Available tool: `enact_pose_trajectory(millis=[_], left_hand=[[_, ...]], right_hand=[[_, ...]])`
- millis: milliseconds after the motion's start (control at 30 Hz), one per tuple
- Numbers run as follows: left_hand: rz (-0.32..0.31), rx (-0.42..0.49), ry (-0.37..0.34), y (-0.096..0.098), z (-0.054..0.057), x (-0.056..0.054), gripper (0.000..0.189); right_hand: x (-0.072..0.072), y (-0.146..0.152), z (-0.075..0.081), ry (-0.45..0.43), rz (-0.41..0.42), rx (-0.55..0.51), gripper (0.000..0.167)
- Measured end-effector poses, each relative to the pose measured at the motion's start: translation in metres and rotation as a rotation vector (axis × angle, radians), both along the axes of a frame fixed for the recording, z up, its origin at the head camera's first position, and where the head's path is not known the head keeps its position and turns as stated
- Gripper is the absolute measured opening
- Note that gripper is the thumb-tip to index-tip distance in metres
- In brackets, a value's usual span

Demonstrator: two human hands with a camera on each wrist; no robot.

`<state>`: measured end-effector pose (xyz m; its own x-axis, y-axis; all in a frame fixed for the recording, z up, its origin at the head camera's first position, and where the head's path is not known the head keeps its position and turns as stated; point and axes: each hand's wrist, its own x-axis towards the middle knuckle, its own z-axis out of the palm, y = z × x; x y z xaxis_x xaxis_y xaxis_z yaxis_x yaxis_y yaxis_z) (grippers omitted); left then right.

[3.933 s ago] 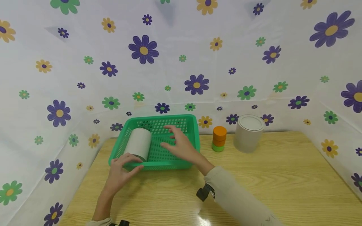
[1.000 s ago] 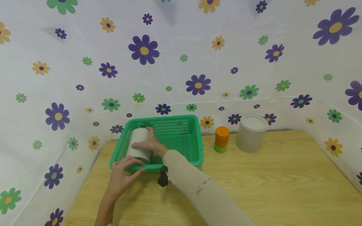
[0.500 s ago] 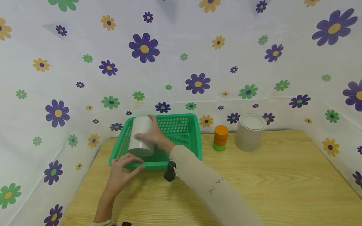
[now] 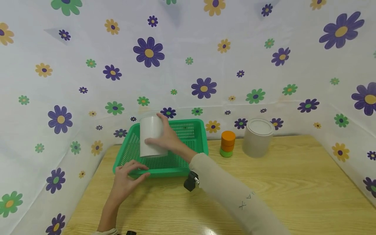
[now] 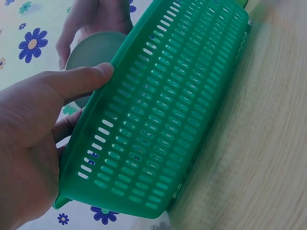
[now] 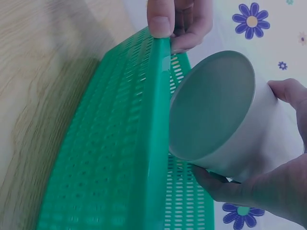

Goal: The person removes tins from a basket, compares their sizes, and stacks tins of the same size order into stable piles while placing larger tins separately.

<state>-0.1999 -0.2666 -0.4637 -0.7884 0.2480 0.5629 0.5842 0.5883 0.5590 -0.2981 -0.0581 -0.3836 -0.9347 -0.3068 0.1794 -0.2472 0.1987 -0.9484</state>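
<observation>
A plain white cylindrical can (image 4: 149,135) is in my right hand (image 4: 169,138), thumb on its near side and fingers round its far side. It is raised over the left half of the green plastic basket (image 4: 173,172), tilted slightly, with its flat round end turned towards the near rim. That end (image 6: 213,105) fills the middle of the right wrist view. My left hand (image 4: 126,181) pinches the basket's near rim towards its left corner; in the left wrist view its thumb (image 5: 91,79) lies along the rim and other fingers go behind it.
On the wooden table (image 4: 279,182), right of the basket, stands a small orange stack with a green base (image 4: 227,143). Beyond it is a second, larger-looking whitish can (image 4: 258,138) with a lid. A flowered cloth (image 4: 182,75) hangs behind and along both sides.
My right hand has reached into the basket, taken hold of the white can lying at the left, and lifted it up and rightwards. The left hand has stayed on the rim.
</observation>
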Motion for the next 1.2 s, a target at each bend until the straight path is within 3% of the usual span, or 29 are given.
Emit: enact_pose_trajectory(millis=[567, 1200], left_hand=[[0.007, -0.005, 0.002, -0.002, -0.002, 0.0, 0.022], [0.006, -0.008, -0.011, -0.003, -0.003, -0.003, 0.021]], right_hand=[[0.029, 0.04, 0.009, 0.147, 0.034, 0.002, 0.107], [0.073, 0.092, 0.015, 0.171, 0.006, -0.07, 0.107]])
